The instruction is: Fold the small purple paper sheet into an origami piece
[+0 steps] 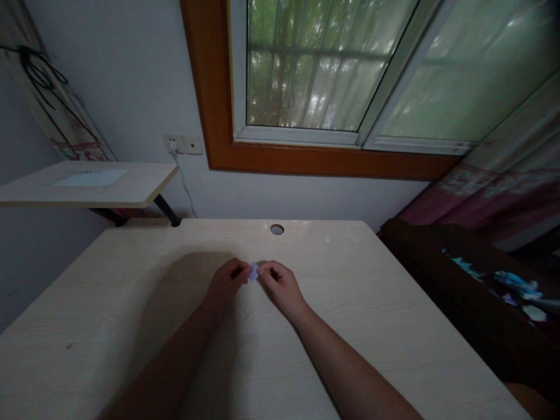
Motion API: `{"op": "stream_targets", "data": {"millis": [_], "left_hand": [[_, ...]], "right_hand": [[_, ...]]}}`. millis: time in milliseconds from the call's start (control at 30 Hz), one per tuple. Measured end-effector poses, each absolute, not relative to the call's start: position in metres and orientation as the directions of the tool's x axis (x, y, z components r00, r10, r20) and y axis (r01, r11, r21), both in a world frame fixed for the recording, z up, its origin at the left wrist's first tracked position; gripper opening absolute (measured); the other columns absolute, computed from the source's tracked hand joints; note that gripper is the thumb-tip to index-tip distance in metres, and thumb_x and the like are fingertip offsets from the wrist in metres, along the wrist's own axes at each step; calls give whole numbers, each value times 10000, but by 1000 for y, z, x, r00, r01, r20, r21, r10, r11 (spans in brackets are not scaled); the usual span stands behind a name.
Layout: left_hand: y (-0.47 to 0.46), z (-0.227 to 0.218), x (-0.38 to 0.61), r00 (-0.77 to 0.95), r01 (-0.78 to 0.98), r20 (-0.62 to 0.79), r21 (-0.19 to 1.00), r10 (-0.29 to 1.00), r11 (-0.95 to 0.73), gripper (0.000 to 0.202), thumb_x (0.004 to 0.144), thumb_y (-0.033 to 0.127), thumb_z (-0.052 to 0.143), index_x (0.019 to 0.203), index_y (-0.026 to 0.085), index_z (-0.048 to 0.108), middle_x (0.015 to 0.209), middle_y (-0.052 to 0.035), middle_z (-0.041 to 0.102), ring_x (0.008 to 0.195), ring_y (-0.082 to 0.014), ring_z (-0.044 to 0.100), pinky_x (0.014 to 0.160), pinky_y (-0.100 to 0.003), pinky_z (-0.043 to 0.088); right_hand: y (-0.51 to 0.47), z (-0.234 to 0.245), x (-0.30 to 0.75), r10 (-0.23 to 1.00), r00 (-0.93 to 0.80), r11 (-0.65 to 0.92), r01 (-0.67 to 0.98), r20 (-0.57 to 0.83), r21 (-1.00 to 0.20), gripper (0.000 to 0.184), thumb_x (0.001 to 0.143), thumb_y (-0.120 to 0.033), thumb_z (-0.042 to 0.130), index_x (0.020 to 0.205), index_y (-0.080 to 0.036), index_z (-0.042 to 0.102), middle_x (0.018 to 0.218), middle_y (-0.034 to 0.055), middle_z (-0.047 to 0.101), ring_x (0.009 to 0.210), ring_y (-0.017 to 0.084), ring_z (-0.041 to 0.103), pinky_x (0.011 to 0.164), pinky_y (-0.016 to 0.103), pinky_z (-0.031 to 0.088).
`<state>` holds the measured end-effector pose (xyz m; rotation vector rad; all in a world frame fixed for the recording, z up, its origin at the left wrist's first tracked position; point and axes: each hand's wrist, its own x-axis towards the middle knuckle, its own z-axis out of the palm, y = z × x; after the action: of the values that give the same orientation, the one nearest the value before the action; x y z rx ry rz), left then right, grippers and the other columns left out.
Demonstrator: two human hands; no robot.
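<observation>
A small, pale purple piece that looks like folded paper [253, 272] is held between my two hands, just over the desk's far half. My left hand [228, 280] pinches its left side between thumb and fingers. On the right side, my right hand [280, 284] grips it with thumb and forefinger, the other fingers curled. The fingertips cover part of the piece, so its full shape is hidden. Beneath both hands lies the light wood-grain desk [350, 326].
A raised shelf [131, 184] with a sheet of paper [91, 178] stands at the back left. The desk has a round cable hole [277, 230] near its back edge. A dark brown piece of furniture [437, 256] with cloth items sits to the right, below the curtain [481, 181].
</observation>
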<state>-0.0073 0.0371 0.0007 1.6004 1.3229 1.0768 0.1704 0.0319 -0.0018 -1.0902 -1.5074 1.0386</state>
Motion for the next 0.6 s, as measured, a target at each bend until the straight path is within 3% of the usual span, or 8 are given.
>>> {"op": "stream_targets", "data": {"millis": [233, 600], "left_hand": [[39, 2, -9, 52, 246, 127, 960, 990, -136, 255, 819, 412, 611, 749, 168, 624, 684, 13, 584, 641, -132, 518, 608, -234, 399], [38, 0, -9, 155, 277, 104, 950, 982, -144, 263, 812, 419, 627, 729, 169, 622, 670, 17, 582, 649, -135, 529, 626, -237, 393]], "right_hand": [[30, -4, 167, 945, -238, 264, 146, 225, -954, 168, 862, -311, 624, 779, -180, 690, 719, 17, 673, 638, 133, 571, 609, 232, 427], [31, -4, 169, 971, -148, 206, 125, 187, -971, 223, 860, -370, 624, 764, -178, 682, 681, 2, 627, 596, 124, 506, 574, 229, 387]]}}
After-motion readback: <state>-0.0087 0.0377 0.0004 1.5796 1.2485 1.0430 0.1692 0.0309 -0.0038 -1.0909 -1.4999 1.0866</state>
